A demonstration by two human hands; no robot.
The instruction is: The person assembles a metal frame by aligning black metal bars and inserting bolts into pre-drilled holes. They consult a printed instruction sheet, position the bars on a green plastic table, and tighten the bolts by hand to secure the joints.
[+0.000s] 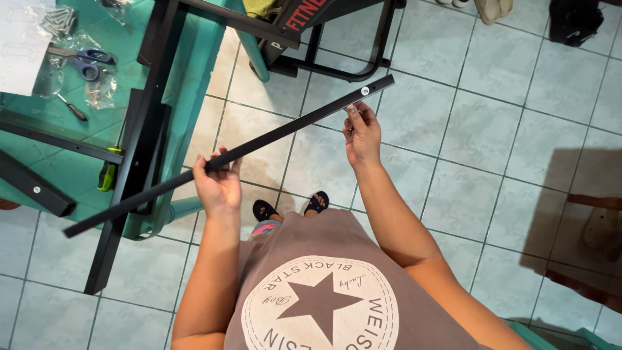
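Over the tiled floor, both hands pinch a long black bar: left hand mid-length, right hand near its end; it looks stiff, light, smooth.

Partly hid the long black metal bar under the left hand. Lost the bag of screws and the green table past the top edge. Blurred the small white sticker beyond reading.
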